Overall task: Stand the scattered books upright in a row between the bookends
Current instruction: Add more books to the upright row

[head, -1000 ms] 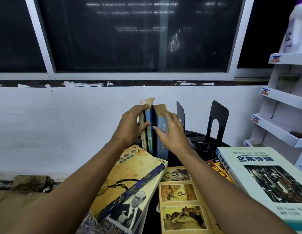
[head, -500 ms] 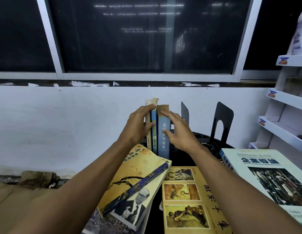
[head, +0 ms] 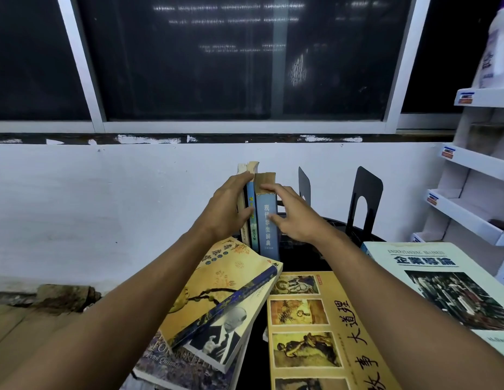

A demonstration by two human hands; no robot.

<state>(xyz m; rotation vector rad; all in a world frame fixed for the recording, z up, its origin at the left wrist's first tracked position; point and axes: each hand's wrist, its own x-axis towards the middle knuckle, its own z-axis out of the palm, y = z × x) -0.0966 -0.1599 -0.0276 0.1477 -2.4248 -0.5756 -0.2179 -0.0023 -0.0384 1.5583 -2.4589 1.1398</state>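
Three books stand upright at the back of a black round table (head: 301,263): a cream one (head: 241,192), a thin blue one (head: 252,220) and a thicker blue dictionary (head: 267,223). My left hand (head: 225,209) grips them from the left, fingers over the top edge and thumb on the spines. My right hand (head: 296,218) touches the dictionary's spine with spread fingertips. Two black bookends (head: 367,192) (head: 304,181) stand to the right, apart from the books. Lying flat in front are a yellow book (head: 225,280), a portrait book (head: 217,342), a yellow picture book (head: 315,327) and a white-teal book (head: 442,282).
A white wall and a dark window close off the back. A white shelf unit (head: 470,209) stands at the right with a white bottle (head: 495,46) on top. Brown boards lie low at the left (head: 25,319).
My right hand has gone from lying against the dictionary's side to touching its spine with fingertips. My left hand keeps its hold. The three books stay upright.
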